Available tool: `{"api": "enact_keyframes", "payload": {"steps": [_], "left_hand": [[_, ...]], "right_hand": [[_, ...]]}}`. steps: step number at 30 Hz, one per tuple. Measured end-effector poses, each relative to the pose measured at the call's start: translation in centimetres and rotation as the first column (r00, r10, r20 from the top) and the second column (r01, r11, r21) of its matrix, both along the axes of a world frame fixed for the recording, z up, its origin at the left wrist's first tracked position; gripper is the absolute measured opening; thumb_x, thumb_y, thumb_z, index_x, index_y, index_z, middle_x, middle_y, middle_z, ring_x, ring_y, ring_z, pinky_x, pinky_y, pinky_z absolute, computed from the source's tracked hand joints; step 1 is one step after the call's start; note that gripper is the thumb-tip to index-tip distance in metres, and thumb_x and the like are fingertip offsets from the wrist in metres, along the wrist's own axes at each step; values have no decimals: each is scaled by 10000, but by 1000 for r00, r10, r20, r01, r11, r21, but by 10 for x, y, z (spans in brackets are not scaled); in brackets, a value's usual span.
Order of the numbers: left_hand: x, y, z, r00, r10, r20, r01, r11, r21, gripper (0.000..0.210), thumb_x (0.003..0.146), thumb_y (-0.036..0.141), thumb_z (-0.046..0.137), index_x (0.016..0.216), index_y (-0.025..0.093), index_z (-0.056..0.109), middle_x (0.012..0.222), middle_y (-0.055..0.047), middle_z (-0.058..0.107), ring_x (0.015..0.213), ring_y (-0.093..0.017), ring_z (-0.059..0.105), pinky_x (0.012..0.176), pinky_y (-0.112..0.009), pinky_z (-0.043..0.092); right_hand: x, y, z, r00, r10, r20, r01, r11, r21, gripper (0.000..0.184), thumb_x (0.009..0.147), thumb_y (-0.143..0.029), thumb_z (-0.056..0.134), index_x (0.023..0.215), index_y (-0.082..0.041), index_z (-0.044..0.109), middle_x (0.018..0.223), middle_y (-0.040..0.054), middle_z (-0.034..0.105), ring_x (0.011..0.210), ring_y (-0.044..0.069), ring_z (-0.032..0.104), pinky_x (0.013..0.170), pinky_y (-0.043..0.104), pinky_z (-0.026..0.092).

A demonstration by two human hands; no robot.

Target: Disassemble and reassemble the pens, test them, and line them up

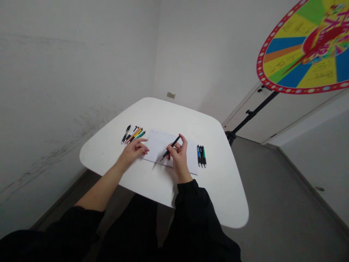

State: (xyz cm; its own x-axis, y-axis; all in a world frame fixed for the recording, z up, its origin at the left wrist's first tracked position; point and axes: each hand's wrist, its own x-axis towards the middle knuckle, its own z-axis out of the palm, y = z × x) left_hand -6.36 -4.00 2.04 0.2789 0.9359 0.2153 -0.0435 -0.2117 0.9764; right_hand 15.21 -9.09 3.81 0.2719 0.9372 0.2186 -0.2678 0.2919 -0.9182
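Right hand (178, 155) pinching pen (174, 142), tip near paper's (158, 140) near edge mid-tabletop (220, 193); slip could ink tabletop. Left hand (133, 151) loosely spread, paper's left edge; light bracing might let paper skid.

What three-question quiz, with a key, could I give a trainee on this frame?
1. Which hand holds the black pen?
2. True or false: in the picture, the colourful wheel appears to the right of the table.
3. How many pens lie in the row to the right of the paper? A) two B) three C) five

Key: 1. the right hand; 2. true; 3. B
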Motion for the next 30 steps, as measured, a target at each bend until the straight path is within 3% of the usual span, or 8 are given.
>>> {"api": "enact_keyframes", "payload": {"steps": [3, 6, 8, 11, 14, 18, 25, 30], "left_hand": [[0, 1, -4, 999, 8, -35, -7, 1000, 24, 462, 841, 477, 740, 1177, 169, 660, 854, -58, 769, 771, -207, 732, 750, -370, 606], [0, 1, -7, 989, 36, -141, -21, 994, 106, 350, 890, 455, 687, 1109, 183, 708, 892, -59, 774, 830, -206, 728, 794, -367, 594], [1, 2, -8, 969, 85, -233, -31, 974, 224, 272, 919, 425, 658, 1046, 198, 738, 942, -64, 773, 891, -213, 717, 822, -366, 581], [2, 3, -10, 924, 183, -336, -12, 892, 452, 200, 959, 362, 618, 984, 215, 751, 978, -63, 762, 964, -228, 684, 892, -398, 555], [5, 4, -12, 882, 258, -394, 37, 796, 604, 163, 983, 279, 590, 993, 211, 737, 989, -62, 761, 1006, -243, 657, 976, -454, 521], [9, 3, -16, 834, 308, -458, 105, 726, 679, 165, 979, 200, 589, 1064, 197, 730, 1098, -79, 759, 1088, -258, 630, 1024, -487, 518], [16, 1, -24, 764, 333, -553, 194, 698, 689, 322, 918, 107, 605, 1206, 192, 722, 1291, -109, 710, 1298, -293, 566, 1127, -530, 500], [18, 0, -25, 702, 343, -624, 251, 700, 668, 349, 901, 73, 590, 1206, 159, 737, 1329, -127, 708, 1341, -310, 564, 1155, -532, 494]], "right_hand": [[1, 3, -1, 997, -72, -17, 72, 997, 14, 788, 774, -261, 766, 1439, -328, 348, 851, -93, 637, 467, 67, 532, 436, 213, 444], [4, 8, -4, 993, -120, 14, 120, 993, -3, 447, 762, -305, 787, 1136, -246, 550, 811, -77, 611, 485, 64, 536, 450, 217, 427], [7, 11, -7, 991, -131, 28, 131, 991, -11, 306, 761, -339, 794, 888, -223, 541, 762, -72, 582, 497, 63, 536, 470, 220, 421], [10, 16, -9, 990, -144, 4, 144, 989, -27, 338, 761, -357, 782, 743, -230, 469, 669, -87, 522, 488, 66, 518, 482, 216, 410], [13, 24, -8, 985, -167, -38, 164, 983, -78, 300, 743, -356, 761, 718, -233, 488, 602, -95, 485, 497, 86, 548, 494, 213, 431], [20, 43, 0, 991, -119, -55, 109, 982, -154, 203, 759, -403, 694, 813, -213, 644, 643, -41, 602, 614, 141, 656, 611, 260, 547], [27, 88, 18, 993, 104, 61, -82, 953, -293, 375, 846, -538, 586, 930, -198, 722, 886, 73, 763, 808, 193, 719, 670, 285, 585], [22, 124, 13, 952, 64, 299, 21, 962, -271, 190, 752, -387, 692, 791, -210, 636, 637, -24, 634, 597, 137, 610, 577, 254, 549]]}}
